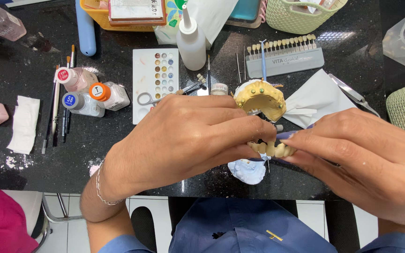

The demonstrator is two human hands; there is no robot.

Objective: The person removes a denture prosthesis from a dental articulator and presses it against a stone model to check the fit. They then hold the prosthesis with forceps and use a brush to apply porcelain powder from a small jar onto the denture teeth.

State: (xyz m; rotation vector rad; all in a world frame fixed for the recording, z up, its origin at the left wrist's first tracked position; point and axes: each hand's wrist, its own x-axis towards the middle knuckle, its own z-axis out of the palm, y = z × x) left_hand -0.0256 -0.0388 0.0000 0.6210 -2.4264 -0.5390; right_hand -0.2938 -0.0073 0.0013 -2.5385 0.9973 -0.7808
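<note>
The left hand (188,140) has its fingers (244,133) closed around one end of a row of cream-coloured false teeth (273,149), gripping it from the left. The right hand (366,159) closes on the other end, its fingers (315,145) also pinching a thin purple-handled tool (289,135). Just above the fingertips sits a yellow dental model (261,98); just below them, a pale blue plaster piece (247,171).

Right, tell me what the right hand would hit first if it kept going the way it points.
The right hand points left, so it would likely meet the row of teeth at its fingertips, then the left hand gripping that row. Depth is hard to judge.
</note>
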